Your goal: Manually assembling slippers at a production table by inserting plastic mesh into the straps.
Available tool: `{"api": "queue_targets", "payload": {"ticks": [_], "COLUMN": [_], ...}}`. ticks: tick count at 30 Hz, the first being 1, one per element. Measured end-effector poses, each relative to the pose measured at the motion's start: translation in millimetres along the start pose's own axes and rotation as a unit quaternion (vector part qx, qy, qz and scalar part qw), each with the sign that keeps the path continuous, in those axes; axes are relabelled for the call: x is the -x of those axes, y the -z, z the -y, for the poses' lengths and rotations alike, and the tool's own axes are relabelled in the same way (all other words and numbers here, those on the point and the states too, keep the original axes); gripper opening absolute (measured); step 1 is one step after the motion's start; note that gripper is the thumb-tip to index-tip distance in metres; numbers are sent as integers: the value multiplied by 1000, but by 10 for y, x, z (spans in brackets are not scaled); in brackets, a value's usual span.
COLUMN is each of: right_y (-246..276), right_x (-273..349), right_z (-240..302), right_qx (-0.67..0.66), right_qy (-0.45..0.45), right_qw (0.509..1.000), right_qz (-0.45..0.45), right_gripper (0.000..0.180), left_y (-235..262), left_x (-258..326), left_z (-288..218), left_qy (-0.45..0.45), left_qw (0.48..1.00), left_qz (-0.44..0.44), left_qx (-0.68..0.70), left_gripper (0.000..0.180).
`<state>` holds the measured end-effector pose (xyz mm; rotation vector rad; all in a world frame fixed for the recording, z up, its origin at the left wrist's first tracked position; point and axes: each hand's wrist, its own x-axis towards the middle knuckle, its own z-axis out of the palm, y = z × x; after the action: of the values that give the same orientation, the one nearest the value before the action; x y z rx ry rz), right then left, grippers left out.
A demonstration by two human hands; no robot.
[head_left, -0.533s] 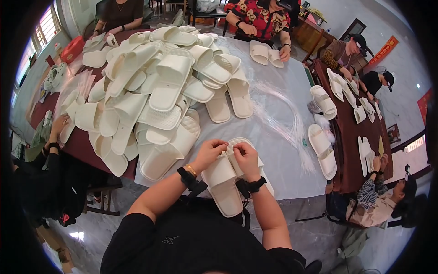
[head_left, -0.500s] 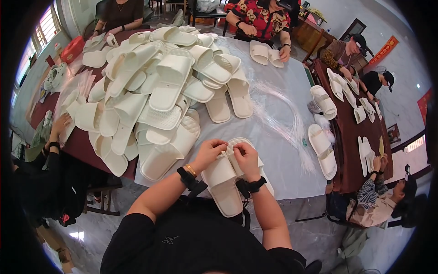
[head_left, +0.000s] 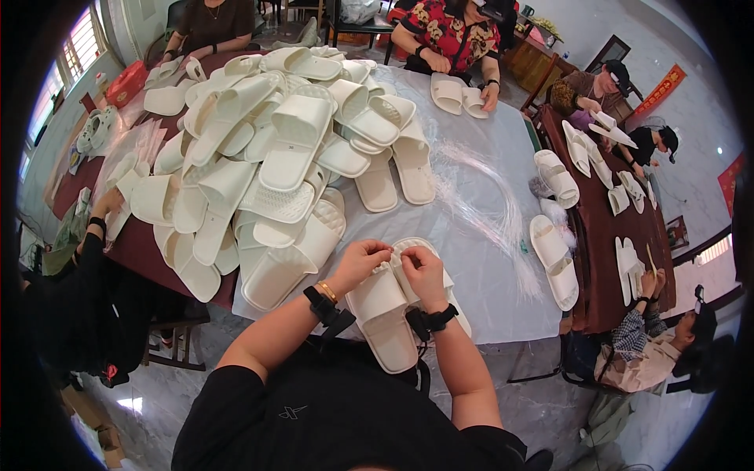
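Observation:
A pair of white slippers [head_left: 391,343] lies at the table's near edge, toes away from me. The second slipper is partly covered by my right hand and wrist. My left hand [head_left: 359,267] is pinched closed over the toe end of the left slipper. Close beside it, my right hand [head_left: 425,272] is also closed in a pinch at the toe of the other slipper. What the fingertips hold is too small to make out. To the right of the pair, a bundle of thin clear plastic strands [head_left: 503,210] is spread on the white sheet.
A large heap of white slippers [head_left: 292,149] fills the table's left side. Two more slippers [head_left: 556,255] stand along the right edge. A person's hand [head_left: 490,96] across the table touches a slipper pair. Other people work around a maroon-covered table [head_left: 613,271].
My hands stay almost in place at the slipper toes. At the right table, a co-worker has lifted white slippers. The hand by the heap at left has shifted slightly.

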<state>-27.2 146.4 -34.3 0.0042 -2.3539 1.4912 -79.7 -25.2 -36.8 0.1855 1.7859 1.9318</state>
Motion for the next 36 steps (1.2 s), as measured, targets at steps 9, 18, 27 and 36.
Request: {"api": "queue_targets", "payload": {"ticks": [9,18,27,36], "right_y": [5,21,-11,55], "right_x": [14,23,10,21], "right_z": [35,67,52,20], "right_qx": [0,4,-4,5], "right_qy": [-14,-13,-3,-11], "right_qw": [1000,1000,1000,1000], "right_qz": [-3,-1,-1,-22], "right_gripper": [7,6,7,8], "left_y": [24,33,46,22], "left_x": [24,9,5,-57], "left_z": [-13,8,-4,48], "left_qy": [-29,-12,6,-5], "left_qw": [999,1000,1000,999], "left_qz": [1,7,-2,16], "left_qx": [-39,-26,-9,-36], "left_gripper": [25,25,24,28]}}
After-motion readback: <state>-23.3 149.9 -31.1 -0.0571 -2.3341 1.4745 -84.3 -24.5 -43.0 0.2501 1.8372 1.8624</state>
